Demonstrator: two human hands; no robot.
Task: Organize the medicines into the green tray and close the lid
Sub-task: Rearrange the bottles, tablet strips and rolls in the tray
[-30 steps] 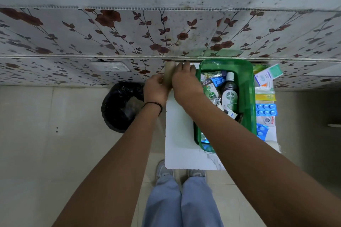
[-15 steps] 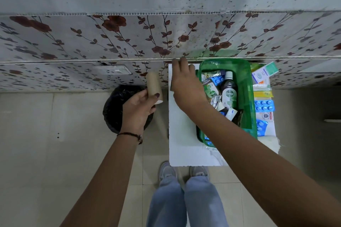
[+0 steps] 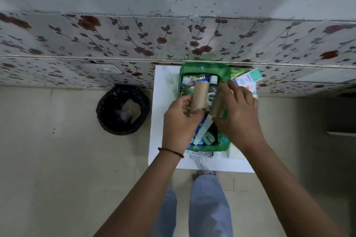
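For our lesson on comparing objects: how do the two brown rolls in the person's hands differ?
The left hand grips the left roll, fully visible and lighter tan. The right hand holds the right roll, darker, in shadow and partly hidden by fingers. Both are brown cylinders held over the green tray.

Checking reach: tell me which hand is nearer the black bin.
Left. The left hand holds a brown roll over the green tray's near-left side, closer to the black bin; the right hand is farther right.
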